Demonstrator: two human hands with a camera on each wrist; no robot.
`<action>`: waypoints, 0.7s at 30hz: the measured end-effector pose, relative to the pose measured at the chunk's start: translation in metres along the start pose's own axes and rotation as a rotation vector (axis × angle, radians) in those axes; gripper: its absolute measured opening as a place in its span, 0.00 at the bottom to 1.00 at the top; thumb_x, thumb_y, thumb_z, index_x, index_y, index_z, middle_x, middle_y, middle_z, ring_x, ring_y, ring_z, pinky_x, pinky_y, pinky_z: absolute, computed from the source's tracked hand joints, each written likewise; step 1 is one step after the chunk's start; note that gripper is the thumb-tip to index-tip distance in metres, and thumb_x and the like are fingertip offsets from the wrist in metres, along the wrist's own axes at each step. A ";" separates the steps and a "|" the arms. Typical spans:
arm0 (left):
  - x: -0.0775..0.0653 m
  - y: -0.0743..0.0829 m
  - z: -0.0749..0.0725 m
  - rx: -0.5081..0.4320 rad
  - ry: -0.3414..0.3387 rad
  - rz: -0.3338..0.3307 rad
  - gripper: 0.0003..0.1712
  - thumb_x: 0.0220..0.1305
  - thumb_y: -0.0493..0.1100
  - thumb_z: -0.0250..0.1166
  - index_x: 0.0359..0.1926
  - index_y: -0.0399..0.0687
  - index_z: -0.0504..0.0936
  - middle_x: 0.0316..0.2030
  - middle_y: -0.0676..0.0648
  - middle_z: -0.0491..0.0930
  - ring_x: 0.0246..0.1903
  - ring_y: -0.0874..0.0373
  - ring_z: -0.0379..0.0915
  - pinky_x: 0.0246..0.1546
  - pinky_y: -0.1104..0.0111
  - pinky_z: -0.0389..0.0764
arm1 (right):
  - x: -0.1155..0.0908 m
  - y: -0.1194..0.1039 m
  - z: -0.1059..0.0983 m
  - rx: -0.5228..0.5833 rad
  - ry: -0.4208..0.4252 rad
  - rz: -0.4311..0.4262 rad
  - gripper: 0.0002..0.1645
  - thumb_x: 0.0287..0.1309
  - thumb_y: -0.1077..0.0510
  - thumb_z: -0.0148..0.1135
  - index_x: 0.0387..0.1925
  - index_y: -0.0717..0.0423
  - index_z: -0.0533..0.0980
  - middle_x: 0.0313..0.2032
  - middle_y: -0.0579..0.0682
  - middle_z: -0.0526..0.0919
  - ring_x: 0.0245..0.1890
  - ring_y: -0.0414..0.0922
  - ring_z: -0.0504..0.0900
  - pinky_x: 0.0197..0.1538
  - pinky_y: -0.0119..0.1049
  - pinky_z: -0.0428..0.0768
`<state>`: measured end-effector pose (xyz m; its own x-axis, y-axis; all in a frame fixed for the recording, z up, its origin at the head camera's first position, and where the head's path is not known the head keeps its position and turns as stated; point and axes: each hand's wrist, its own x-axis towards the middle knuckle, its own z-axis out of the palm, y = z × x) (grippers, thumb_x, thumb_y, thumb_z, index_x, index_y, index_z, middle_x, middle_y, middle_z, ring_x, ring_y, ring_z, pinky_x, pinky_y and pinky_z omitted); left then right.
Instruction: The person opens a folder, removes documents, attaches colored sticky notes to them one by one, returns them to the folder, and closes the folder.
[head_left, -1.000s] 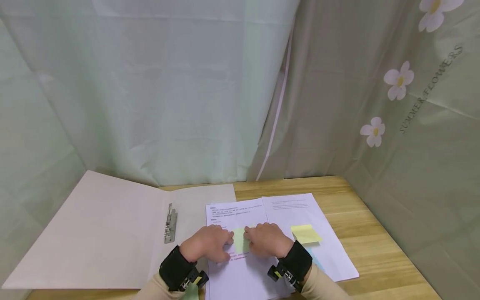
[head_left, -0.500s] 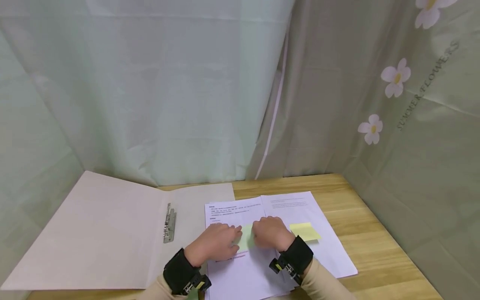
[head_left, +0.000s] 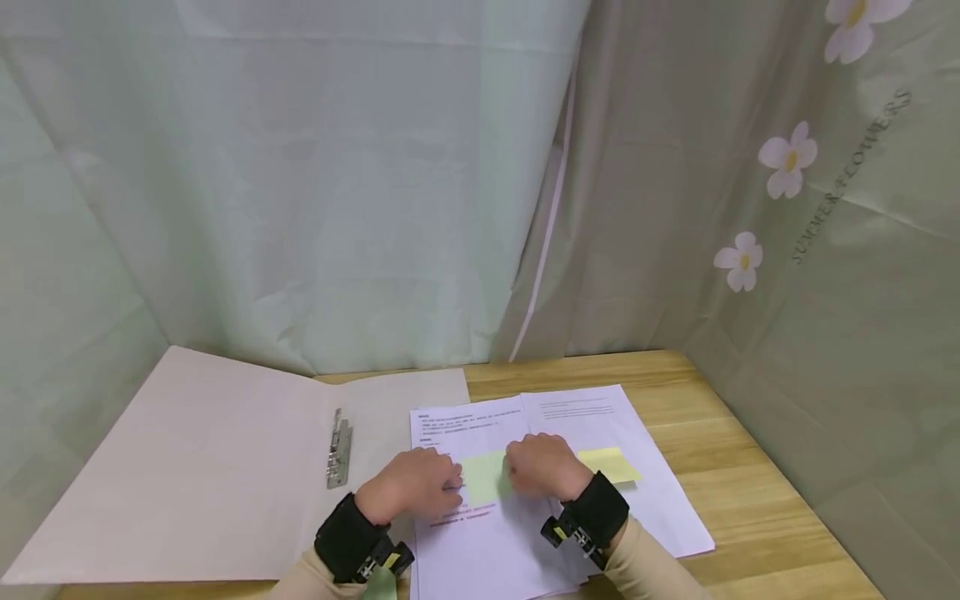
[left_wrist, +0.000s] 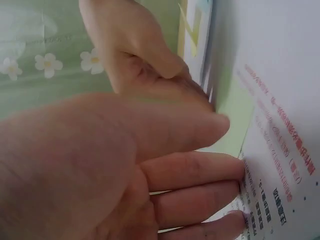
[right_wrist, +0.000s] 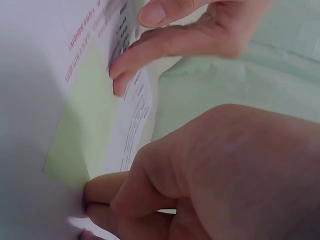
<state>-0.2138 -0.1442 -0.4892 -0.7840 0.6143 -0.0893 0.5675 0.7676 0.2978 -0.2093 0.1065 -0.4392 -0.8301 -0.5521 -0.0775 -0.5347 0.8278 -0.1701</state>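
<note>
A pale green sticky note (head_left: 482, 479) lies flat on a printed sheet (head_left: 487, 554) with black and red lines of text. My right hand (head_left: 545, 467) has its fingertips (right_wrist: 95, 192) at the note's right edge, thumb close beside the index finger. Left of the note, my left hand (head_left: 414, 483) touches the sheet with its fingertips (left_wrist: 235, 170), and its thumb stands off the paper. Nothing shows gripped in either hand. In the right wrist view the green note (right_wrist: 82, 120) stretches between both hands.
An open folder (head_left: 187, 475) with a metal clip (head_left: 340, 450) lies to the left. Another printed sheet (head_left: 577, 408) on the right carries a yellow sticky note (head_left: 611, 465). Some green paper (head_left: 381, 586) shows under my left wrist. Curtains (head_left: 337, 208) enclose the wooden table (head_left: 757, 500).
The left hand has slid right over the green note and then back left, baring the note. The right hand has shifted slightly right, to the note's right edge.
</note>
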 end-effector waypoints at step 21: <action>-0.024 0.051 -0.052 -0.060 -0.070 -0.083 0.32 0.68 0.47 0.76 0.18 0.53 0.61 0.24 0.57 0.53 0.25 0.62 0.50 0.31 0.69 0.51 | -0.032 0.065 -0.073 0.264 0.263 0.238 0.21 0.77 0.50 0.68 0.60 0.58 0.89 0.57 0.59 0.94 0.59 0.60 0.92 0.57 0.58 0.88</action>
<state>-0.1792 -0.1295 -0.4227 -0.8070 0.5618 -0.1819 0.4834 0.8054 0.3431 -0.2285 0.1850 -0.3758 -0.9556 -0.2763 0.1022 -0.2931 0.8563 -0.4253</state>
